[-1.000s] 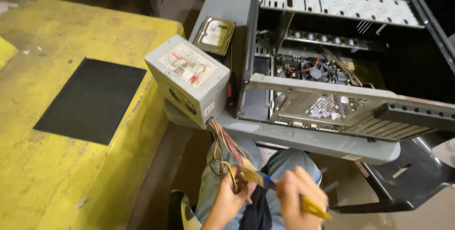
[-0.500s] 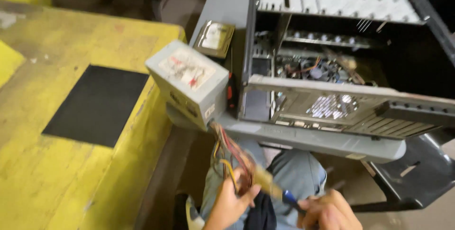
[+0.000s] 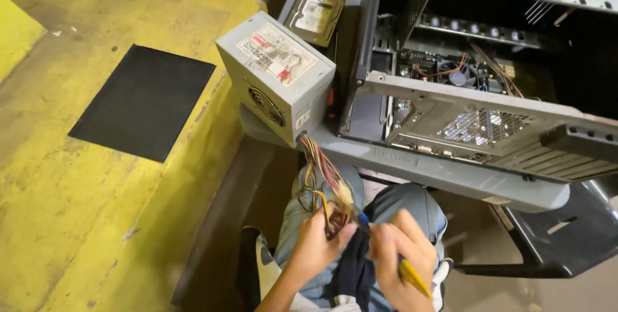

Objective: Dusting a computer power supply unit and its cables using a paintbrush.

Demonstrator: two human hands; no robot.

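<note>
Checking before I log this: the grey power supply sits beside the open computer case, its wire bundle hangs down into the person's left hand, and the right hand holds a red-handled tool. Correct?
Not quite. The head view shows the tool in the right hand has a yellow handle, not red. The rest holds: power supply beside the computer case, wire bundle hanging into the left hand.

- The computer case is cut off by the top and right edges; its full extent cannot be seen.
- The cable bundle is lost from view where it enters the left hand; its connectors are mostly covered by the fingers.
- The yellow-handled tool is largely concealed by the right hand; its tip is hidden behind a dark cloth.
- Both forearms are cut off by the bottom edge.
- The label on the power supply unit is too small to be made out.
- The hard drive is partly hidden behind the power supply unit.
- The black chair is covered in part by the case.
</note>
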